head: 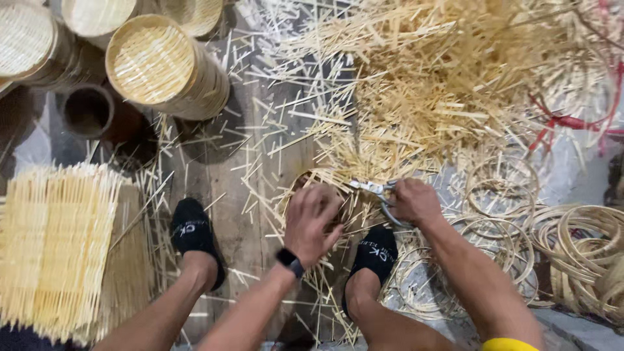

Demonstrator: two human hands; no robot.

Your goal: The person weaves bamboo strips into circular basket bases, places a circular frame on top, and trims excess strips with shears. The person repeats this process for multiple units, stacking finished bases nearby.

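From the head camera, both forearms reach down and forward between the person's knees, toward the middle of a plank floor (244,188). The left hand (312,218), a dark watch (290,262) at its wrist, is bent over with knuckles up and fingers curled down onto a small round woven basket (312,179). Only the basket's far rim shows past the fingers, so the hand presses or grips it from above. The right hand (413,200) is closed around the handles of metal scissors (374,189), whose blades point left and meet the basket's rim just beside the left hand.

Two feet in black socks (193,229) rest on the boards, one on each side of the left arm.

Pale, thin bamboo slivers (422,84) lie heaped toward the floor's far right corner and scatter across the planks. Thin round hoops (578,247) coil along the right edge. Flat woven mats (58,247) of straight parallel strips stack at the left edge. Finished round baskets (156,65), with smooth bent walls and woven bottoms, stack sideways in the far left corner.
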